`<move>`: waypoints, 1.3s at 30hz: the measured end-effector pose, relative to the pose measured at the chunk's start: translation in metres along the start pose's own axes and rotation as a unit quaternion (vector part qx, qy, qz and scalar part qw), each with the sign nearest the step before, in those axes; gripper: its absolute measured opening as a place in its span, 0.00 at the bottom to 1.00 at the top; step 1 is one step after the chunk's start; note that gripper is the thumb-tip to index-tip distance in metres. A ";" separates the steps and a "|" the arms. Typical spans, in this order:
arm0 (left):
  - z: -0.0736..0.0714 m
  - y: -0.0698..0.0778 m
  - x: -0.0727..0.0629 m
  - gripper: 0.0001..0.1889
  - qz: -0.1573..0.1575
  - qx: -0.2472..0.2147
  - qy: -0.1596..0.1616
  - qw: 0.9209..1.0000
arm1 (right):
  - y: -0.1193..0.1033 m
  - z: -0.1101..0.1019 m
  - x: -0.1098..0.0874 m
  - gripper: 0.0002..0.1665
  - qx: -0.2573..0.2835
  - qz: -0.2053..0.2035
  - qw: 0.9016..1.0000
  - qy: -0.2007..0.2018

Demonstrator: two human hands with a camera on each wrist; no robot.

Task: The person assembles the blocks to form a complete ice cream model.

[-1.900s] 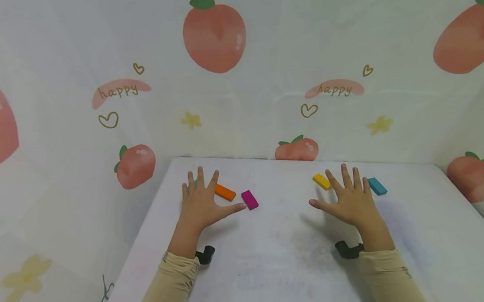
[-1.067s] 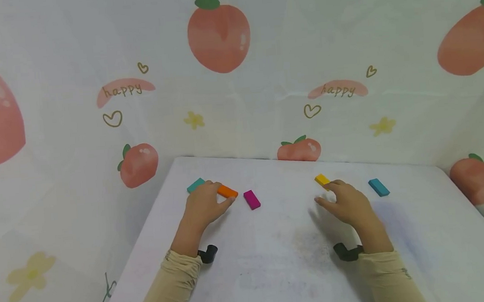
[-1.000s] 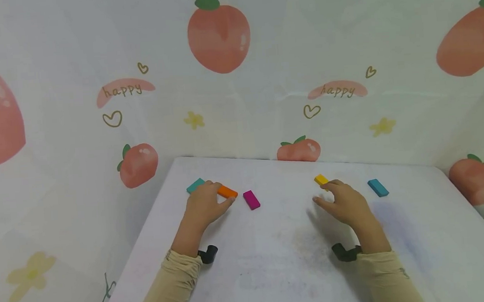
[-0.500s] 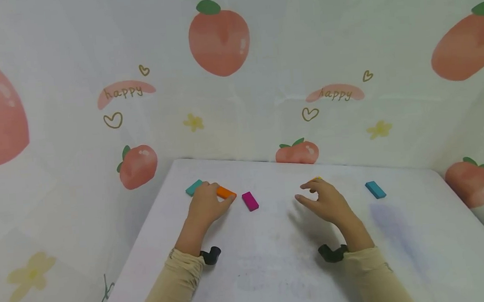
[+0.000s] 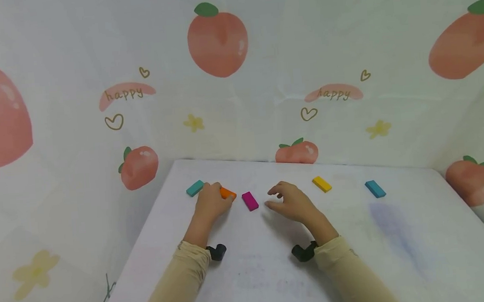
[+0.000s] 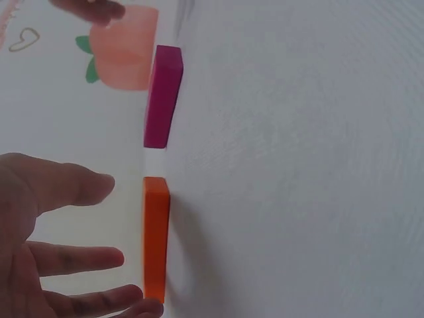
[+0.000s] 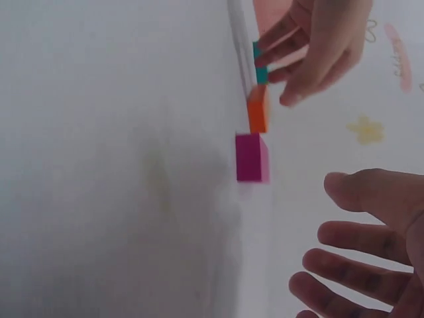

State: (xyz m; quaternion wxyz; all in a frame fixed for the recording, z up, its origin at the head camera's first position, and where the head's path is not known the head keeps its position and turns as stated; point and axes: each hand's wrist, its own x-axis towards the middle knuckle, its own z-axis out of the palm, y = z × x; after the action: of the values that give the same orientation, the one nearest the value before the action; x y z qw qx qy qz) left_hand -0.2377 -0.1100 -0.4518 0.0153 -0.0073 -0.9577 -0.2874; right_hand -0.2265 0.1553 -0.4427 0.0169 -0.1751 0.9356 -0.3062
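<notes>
My left hand point(image 5: 208, 204) hovers over the orange block point(image 5: 228, 193), its thumb and fingers spread apart. In the left wrist view the thumb is clear of the orange block point(image 6: 156, 238), while a lower fingertip overlaps its near end; contact cannot be told. A teal block point(image 5: 195, 188) lies just behind and left of that hand. Right of the orange one is a magenta block point(image 5: 250, 201). To its right, my right hand point(image 5: 295, 204) holds nothing, fingers loosely bent toward the magenta block. The right wrist view shows a gap between its fingers and the magenta block point(image 7: 248, 158).
Farther right on the white table point(image 5: 271, 270) lie a yellow block point(image 5: 322, 184) and a blue block point(image 5: 375, 189). A cloth backdrop point(image 5: 256, 112) printed with peaches rises behind the table. Dark wrist cameras point(image 5: 303, 253) stick out from the sleeves.
Both hands went from flat, spread fingers to loosely bent ones. The right hand moved left from beside the yellow block toward the magenta one, while the left stayed over the orange block. The blocks remain in place.
</notes>
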 end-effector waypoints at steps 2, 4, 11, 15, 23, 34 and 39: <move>0.003 0.000 0.002 0.24 0.000 0.012 0.003 1.000 | -0.004 0.007 0.007 0.19 0.008 -0.001 1.000 -0.003; 0.005 0.001 0.004 0.25 -0.001 0.022 0.011 1.000 | -0.009 0.012 0.012 0.17 0.017 0.003 1.000 -0.004; 0.010 0.004 0.010 0.23 0.004 0.026 0.037 0.999 | -0.026 0.026 0.026 0.16 0.021 0.031 0.999 -0.003; 0.011 0.005 0.013 0.21 0.008 0.029 0.041 0.999 | -0.033 0.032 0.031 0.15 0.009 0.039 0.999 -0.006; 0.014 0.005 0.015 0.19 0.008 0.046 0.046 0.998 | -0.039 0.039 0.035 0.12 -0.007 0.028 0.999 -0.019; 0.012 0.006 0.012 0.13 0.024 0.047 0.064 0.997 | -0.041 0.044 0.037 0.09 -0.018 0.027 0.999 -0.020; 0.010 0.007 0.008 0.13 0.026 0.037 0.065 0.997 | -0.042 0.044 0.037 0.09 -0.023 0.041 0.999 -0.027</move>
State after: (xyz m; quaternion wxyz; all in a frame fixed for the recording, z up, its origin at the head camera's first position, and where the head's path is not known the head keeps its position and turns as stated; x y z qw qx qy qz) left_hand -0.2461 -0.0983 -0.4561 0.0853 -0.0130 -0.9642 -0.2507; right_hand -0.2418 0.0865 -0.4516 0.0504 -0.1451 0.9479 -0.2790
